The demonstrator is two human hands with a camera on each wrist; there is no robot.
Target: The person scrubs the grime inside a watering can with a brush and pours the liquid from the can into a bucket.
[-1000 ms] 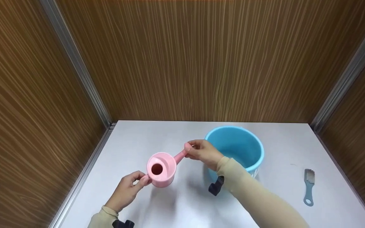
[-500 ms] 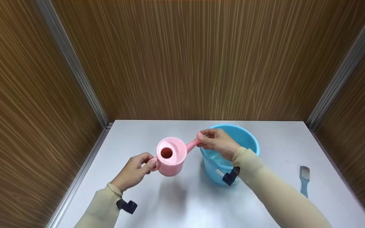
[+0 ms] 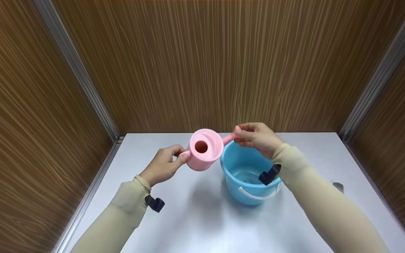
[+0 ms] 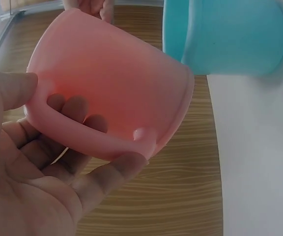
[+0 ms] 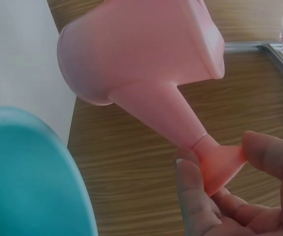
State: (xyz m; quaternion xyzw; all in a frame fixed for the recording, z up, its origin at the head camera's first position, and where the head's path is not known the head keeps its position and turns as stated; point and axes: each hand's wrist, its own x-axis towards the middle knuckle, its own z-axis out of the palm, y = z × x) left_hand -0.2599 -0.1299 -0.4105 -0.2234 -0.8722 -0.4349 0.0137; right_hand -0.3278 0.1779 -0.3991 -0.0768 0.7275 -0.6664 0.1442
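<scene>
A pink watering can (image 3: 207, 160) is held up above the table between both hands, its round opening facing the head camera. My left hand (image 3: 164, 165) grips the can's side handle (image 4: 90, 132), fingers passing through the loop in the left wrist view. On the other side, my right hand (image 3: 260, 138) pinches the flared sprinkler end (image 5: 222, 164) of the spout between thumb and fingers. Behind and below the right hand stands a light blue bucket (image 3: 236, 179) with a white carrying handle (image 3: 258, 196); the right hand overlaps its far rim in the head view.
The white table (image 3: 153, 225) is enclosed by wood-grain panels (image 3: 188, 70) at the back and sides. A grey-blue brush (image 3: 338, 187) lies at the right, mostly hidden behind the right sleeve (image 3: 325, 200).
Both hands have lifted the watering can and carried it to the right and away from the body. The bucket's handle has come into view; the right sleeve now covers most of the brush.
</scene>
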